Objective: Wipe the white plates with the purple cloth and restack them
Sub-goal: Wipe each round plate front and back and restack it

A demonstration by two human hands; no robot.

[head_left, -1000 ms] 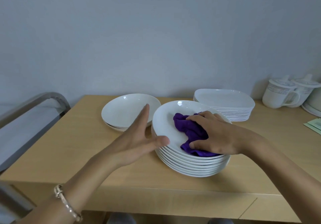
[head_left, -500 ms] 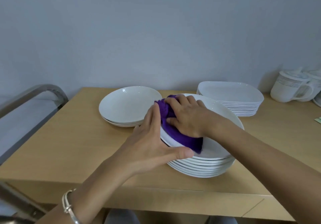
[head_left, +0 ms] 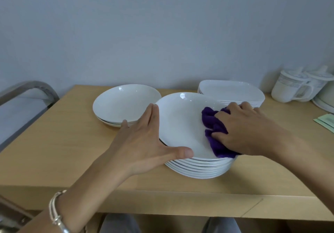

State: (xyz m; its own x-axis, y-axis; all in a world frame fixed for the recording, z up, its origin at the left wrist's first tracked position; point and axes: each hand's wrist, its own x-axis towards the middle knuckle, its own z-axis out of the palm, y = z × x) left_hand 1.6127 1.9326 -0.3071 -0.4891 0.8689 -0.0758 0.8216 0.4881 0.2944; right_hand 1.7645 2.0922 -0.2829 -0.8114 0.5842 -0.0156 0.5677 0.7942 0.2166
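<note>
A tall stack of round white plates (head_left: pixel 197 169) stands near the table's front edge. Its top plate (head_left: pixel 180 122) is tilted slightly. My right hand (head_left: pixel 244 129) presses the bunched purple cloth (head_left: pixel 215 129) onto the right side of that top plate. My left hand (head_left: pixel 144 142) lies flat against the top plate's left rim, with the thumb on the front rim and fingers spread. A short stack of two or three round white plates (head_left: pixel 124 102) sits to the left, behind my left hand.
A stack of squarish white plates (head_left: pixel 231 91) stands at the back right. White lidded mugs (head_left: pixel 291 88) stand at the far right by the wall, green paper (head_left: pixel 325 120) near them. A metal rail (head_left: pixel 27 91) runs left of the wooden table (head_left: pixel 54 142).
My right hand has swept the purple cloth from the left part of the top plate across to its right side. My left hand stays against the left rim.
</note>
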